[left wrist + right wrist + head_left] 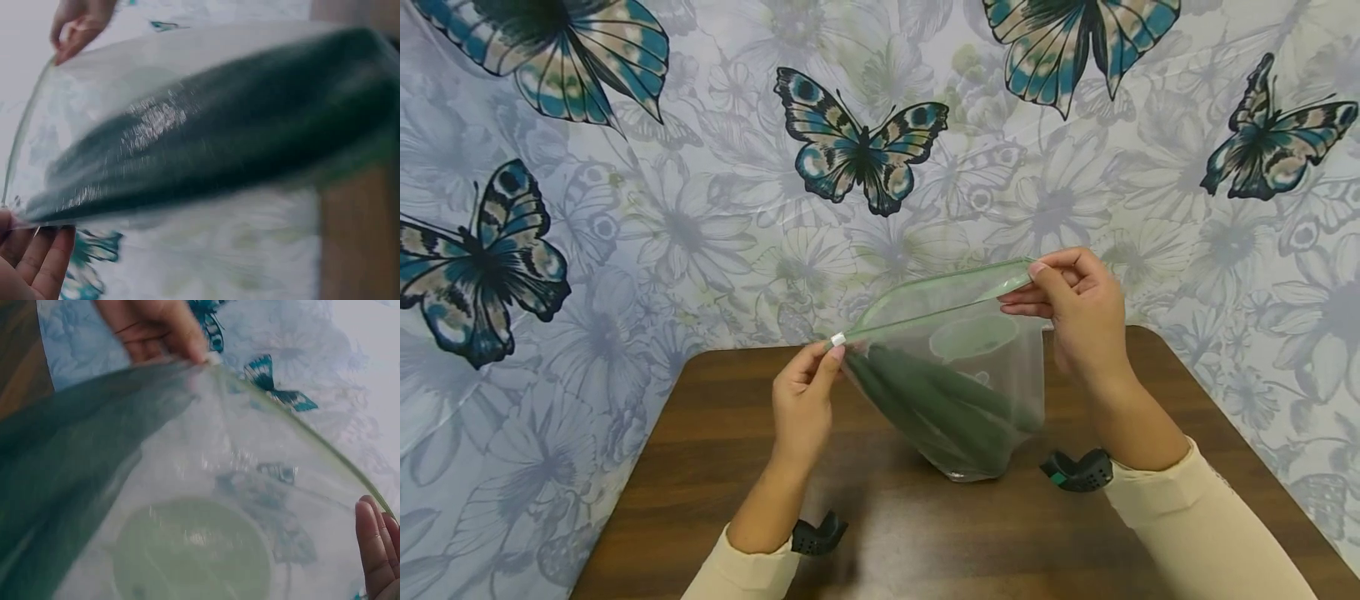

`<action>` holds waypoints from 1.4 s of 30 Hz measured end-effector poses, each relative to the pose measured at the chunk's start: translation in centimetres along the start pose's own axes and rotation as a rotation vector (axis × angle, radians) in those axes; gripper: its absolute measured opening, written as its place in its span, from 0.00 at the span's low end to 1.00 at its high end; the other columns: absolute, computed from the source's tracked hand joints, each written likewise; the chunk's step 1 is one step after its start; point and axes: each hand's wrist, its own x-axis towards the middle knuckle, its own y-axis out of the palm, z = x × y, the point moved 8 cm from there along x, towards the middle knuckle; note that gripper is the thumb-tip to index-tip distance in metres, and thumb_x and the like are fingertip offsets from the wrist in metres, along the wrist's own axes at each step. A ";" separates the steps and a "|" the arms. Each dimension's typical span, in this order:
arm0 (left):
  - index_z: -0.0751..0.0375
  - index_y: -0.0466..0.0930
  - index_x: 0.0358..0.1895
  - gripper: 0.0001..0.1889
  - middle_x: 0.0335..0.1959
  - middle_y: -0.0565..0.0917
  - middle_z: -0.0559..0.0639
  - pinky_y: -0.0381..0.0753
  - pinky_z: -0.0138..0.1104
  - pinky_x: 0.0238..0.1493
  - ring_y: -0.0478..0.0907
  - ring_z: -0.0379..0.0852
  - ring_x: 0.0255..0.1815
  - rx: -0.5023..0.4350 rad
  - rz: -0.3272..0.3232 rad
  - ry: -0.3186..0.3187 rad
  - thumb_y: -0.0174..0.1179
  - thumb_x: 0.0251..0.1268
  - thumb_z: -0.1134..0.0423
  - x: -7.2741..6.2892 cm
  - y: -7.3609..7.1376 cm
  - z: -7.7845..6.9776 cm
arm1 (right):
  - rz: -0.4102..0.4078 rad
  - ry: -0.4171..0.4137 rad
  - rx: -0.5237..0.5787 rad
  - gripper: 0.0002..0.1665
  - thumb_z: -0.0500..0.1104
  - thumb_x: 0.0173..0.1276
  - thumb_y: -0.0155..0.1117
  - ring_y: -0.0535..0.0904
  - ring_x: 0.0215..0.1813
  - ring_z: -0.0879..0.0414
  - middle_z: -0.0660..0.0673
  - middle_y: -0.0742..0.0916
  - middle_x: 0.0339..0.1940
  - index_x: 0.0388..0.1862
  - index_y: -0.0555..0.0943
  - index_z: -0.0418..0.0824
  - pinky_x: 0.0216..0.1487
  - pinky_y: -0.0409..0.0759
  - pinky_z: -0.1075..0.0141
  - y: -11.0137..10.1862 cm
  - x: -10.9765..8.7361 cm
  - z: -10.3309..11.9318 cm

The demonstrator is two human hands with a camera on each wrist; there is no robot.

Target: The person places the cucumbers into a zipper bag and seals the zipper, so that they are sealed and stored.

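Note:
A clear zip bag [1026, 375] with a green top edge and a pale green oval print hangs between both hands, close over the table. Inside lie several long, dark green items [940, 400] that look like cucumbers, blurred by the plastic. My left hand [805, 400] pinches the left corner of the top edge, right at the white slider [838, 339]. At the opposite corner, my right hand [1086, 312] pinches the rim between thumb and fingers. The bag's mouth gapes between the two corners. In the left wrist view the dark green contents [237, 125] fill the bag's lower part.
A brown wooden table [880, 533] extends beneath the bag. Behind it hangs a pale floral cloth [700, 275] with printed butterflies [863, 158]. Black wrist mounts [1078, 471] sit at both cream sleeves [1202, 525].

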 end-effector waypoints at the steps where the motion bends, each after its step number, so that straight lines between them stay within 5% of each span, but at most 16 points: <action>1: 0.75 0.83 0.47 0.13 0.36 0.87 0.41 0.85 0.24 0.43 0.81 0.35 0.37 -0.017 0.008 0.025 0.58 0.74 0.65 0.5 0.3 -0.8 | 0.002 0.010 0.007 0.02 0.30 0.72 0.58 0.90 0.27 0.49 0.44 0.88 0.24 0.42 0.77 0.33 0.30 0.90 0.57 -0.3 0.2 0.0; 6: 0.75 0.82 0.49 0.14 0.38 0.89 0.42 0.84 0.27 0.49 0.83 0.38 0.44 -0.093 0.025 0.107 0.56 0.76 0.63 2.6 1.7 -3.7 | 0.031 0.106 -0.002 0.06 0.31 0.73 0.59 0.91 0.31 0.51 0.45 0.90 0.27 0.47 0.75 0.33 0.29 0.90 0.62 -1.6 0.3 -0.7; 10: 0.73 0.82 0.49 0.13 0.38 0.90 0.43 0.85 0.30 0.51 0.85 0.40 0.46 -0.142 0.043 0.115 0.55 0.77 0.64 3.6 2.7 -4.6 | 0.093 0.148 -0.087 0.16 0.34 0.74 0.59 0.89 0.40 0.57 0.47 0.89 0.41 0.58 0.71 0.36 0.35 0.89 0.67 -1.9 -0.6 -1.2; 13: 0.70 0.84 0.47 0.12 0.37 0.90 0.43 0.86 0.29 0.47 0.84 0.38 0.41 -0.145 0.041 0.096 0.56 0.76 0.64 4.0 3.1 -4.7 | 0.139 0.083 -0.263 0.18 0.35 0.74 0.61 0.84 0.47 0.60 0.47 0.84 0.49 0.60 0.73 0.39 0.40 0.86 0.73 -1.2 -1.1 -0.8; 18: 0.70 0.83 0.47 0.11 0.36 0.90 0.44 0.88 0.29 0.45 0.85 0.37 0.38 -0.160 0.050 0.060 0.58 0.75 0.63 4.5 3.6 -4.4 | 0.232 -0.136 -0.561 0.12 0.35 0.71 0.65 0.79 0.54 0.60 0.48 0.83 0.51 0.53 0.83 0.39 0.53 0.80 0.76 1.8 -1.5 0.5; 22: 0.72 0.83 0.48 0.13 0.36 0.90 0.43 0.87 0.30 0.51 0.84 0.38 0.42 -0.141 0.073 0.047 0.58 0.75 0.63 5.0 4.0 -4.2 | 0.305 -0.215 -0.652 0.12 0.39 0.70 0.68 0.76 0.57 0.62 0.52 0.84 0.52 0.52 0.85 0.44 0.62 0.75 0.70 4.5 -1.4 0.6; 30: 0.72 0.83 0.49 0.13 0.34 0.89 0.42 0.87 0.30 0.51 0.85 0.38 0.40 -0.119 0.097 0.006 0.59 0.74 0.64 5.4 5.3 -4.2 | 0.362 -0.291 -0.687 0.14 0.42 0.68 0.71 0.78 0.60 0.55 0.49 0.85 0.53 0.52 0.86 0.46 0.63 0.78 0.50 8.4 -0.5 0.4; 36: 0.77 0.81 0.49 0.13 0.33 0.87 0.41 0.86 0.27 0.45 0.82 0.36 0.37 -0.133 0.110 -0.013 0.58 0.74 0.67 5.4 6.2 -4.7 | 0.416 -0.364 -0.746 0.17 0.44 0.69 0.70 0.80 0.61 0.53 0.47 0.86 0.55 0.56 0.85 0.44 0.65 0.80 0.54 10.9 0.0 0.5; 42: 0.78 0.81 0.50 0.13 0.36 0.88 0.40 0.87 0.27 0.48 0.85 0.36 0.40 -0.152 0.137 -0.009 0.57 0.74 0.68 5.2 6.8 -5.1 | 0.442 -0.295 -0.757 0.14 0.46 0.70 0.69 0.81 0.58 0.56 0.48 0.88 0.51 0.52 0.87 0.44 0.63 0.81 0.59 11.9 0.7 0.2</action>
